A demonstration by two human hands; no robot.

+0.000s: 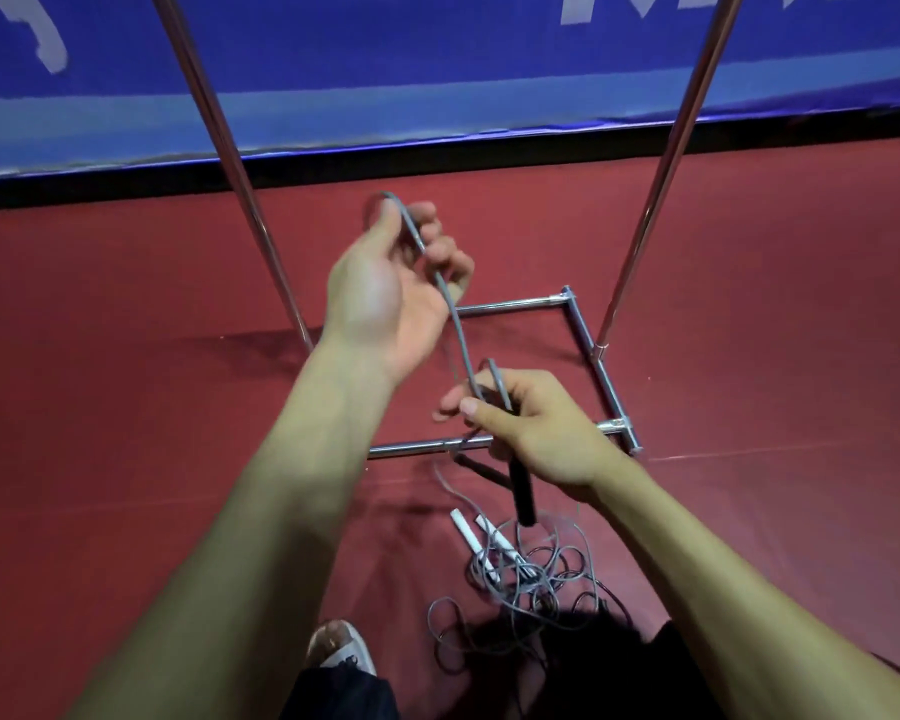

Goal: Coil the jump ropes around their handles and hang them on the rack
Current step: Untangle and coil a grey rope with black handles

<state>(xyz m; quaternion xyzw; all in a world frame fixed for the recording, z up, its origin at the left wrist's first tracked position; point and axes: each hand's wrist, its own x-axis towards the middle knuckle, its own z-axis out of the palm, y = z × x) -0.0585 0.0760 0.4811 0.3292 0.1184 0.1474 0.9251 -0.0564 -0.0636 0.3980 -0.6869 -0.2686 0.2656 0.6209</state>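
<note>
My right hand (533,431) grips the black handles (522,491) of a jump rope, which point down toward the floor. Its grey cord (455,324) runs up from that hand to my left hand (385,298), whose fingers curl round a loop of it. Both hands are held above the base of the chrome rack (585,330). On the red floor below lies a tangled pile of grey rope (531,569) with white handles (468,532).
The rack's two chrome uprights (666,163) rise left and right of my hands; its base bars form a square on the red floor (126,356). A blue banner wall (437,70) stands behind. My shoe (339,649) is at the bottom.
</note>
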